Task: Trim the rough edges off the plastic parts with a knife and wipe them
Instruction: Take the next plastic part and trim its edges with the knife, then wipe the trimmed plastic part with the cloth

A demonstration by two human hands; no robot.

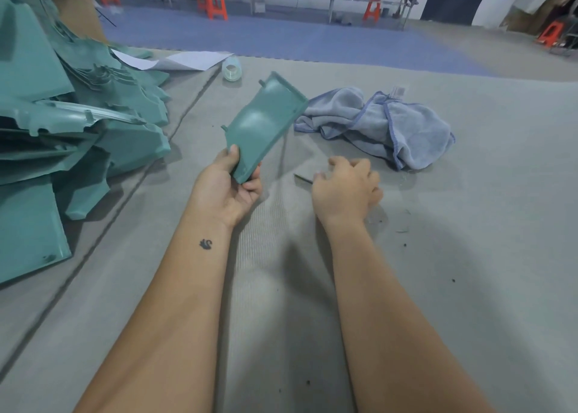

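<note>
While the left hand [230, 190] grips the near end of a green plastic part [264, 125], thumb on its upper face and fingers curled beneath, the part stands raised off the worktop [469, 256] and tilts away toward the upper right. Small pegs project from its left edge and far corner; its face is glossy and gently curved.

Head view: the right hand [345, 189] is low over the worktop, just right of the part's near end, knuckles up and fingers curled. A thin dark blade, the knife [302, 178], projects to the left from under its fingers and lies close to the surface; whether the fingers actually close on the handle cannot be told, as the handle is hidden.

A crumpled grey-blue cloth [384, 125] lies on the worktop beyond the right hand, its left end just beside the part's far corner. A heap of green parts [62, 125] is stacked at the left edge. A roll of clear tape [232, 68] and a white sheet [187, 60] lie at the far side. Dark flecks [403, 229] are scattered near the right wrist. Orange stools [212, 2] stand on the floor beyond.
</note>
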